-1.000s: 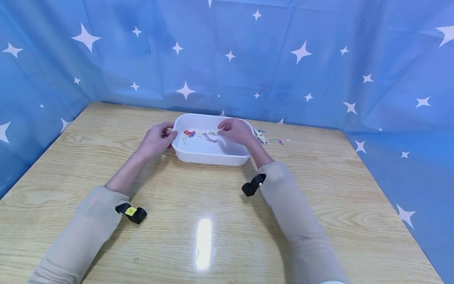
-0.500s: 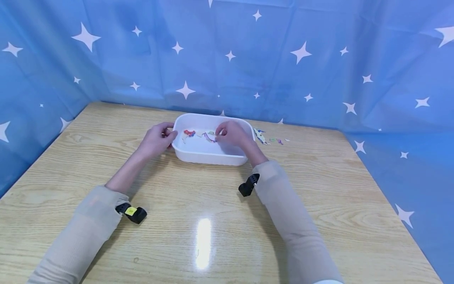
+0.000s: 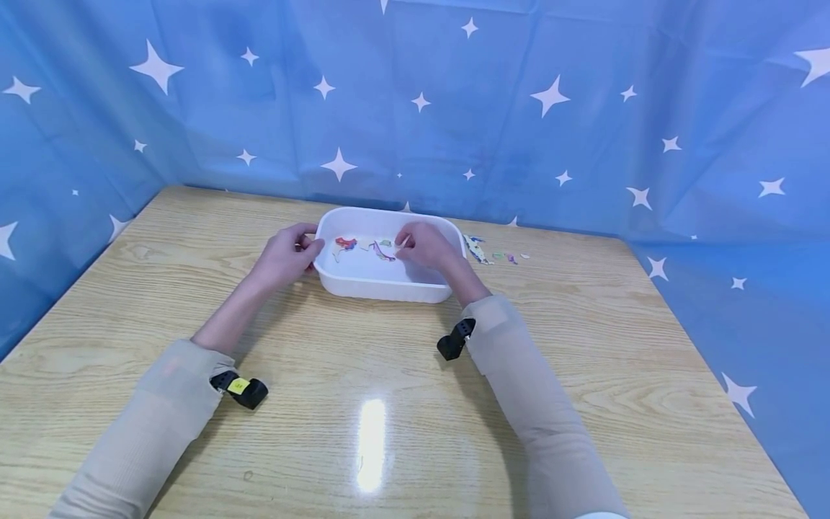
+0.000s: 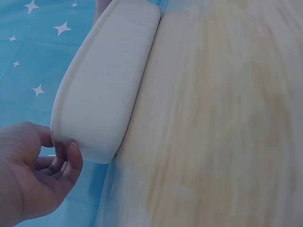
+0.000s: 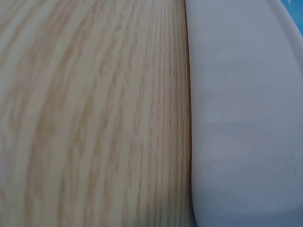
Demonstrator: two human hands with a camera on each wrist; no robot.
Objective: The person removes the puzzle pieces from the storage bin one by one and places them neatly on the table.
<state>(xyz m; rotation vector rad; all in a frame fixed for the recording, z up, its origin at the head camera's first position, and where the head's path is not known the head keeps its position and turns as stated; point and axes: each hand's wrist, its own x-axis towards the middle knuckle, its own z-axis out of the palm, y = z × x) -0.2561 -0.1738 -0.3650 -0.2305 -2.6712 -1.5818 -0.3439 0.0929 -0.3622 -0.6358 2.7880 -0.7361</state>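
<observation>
A white plastic tub (image 3: 389,290) stands on the wooden table, with small colourful flat pieces on its floor. Among them are a red and blue piece (image 3: 346,244), a purple curved piece (image 3: 382,252) and a green piece (image 3: 385,243). My left hand (image 3: 285,254) grips the tub's left end at the rim; the left wrist view shows its curled fingers (image 4: 71,163) against the outer wall. Inside the tub's right half, my right hand (image 3: 428,245) pinches a small pale piece (image 3: 405,241), mostly hidden by the fingers. The right wrist view shows only tub wall and table.
Right of the tub lies a cluster of colourful pieces (image 3: 475,249). Beyond it are a green piece (image 3: 498,255), a purple piece (image 3: 511,259) and a white piece (image 3: 524,256). A blue star-patterned curtain (image 3: 415,101) hangs behind the wooden table (image 3: 311,404).
My right hand has shifted slightly left and down inside the tub, and a pale piece now shows at its fingertips. The left hand and the tub have stayed in place.
</observation>
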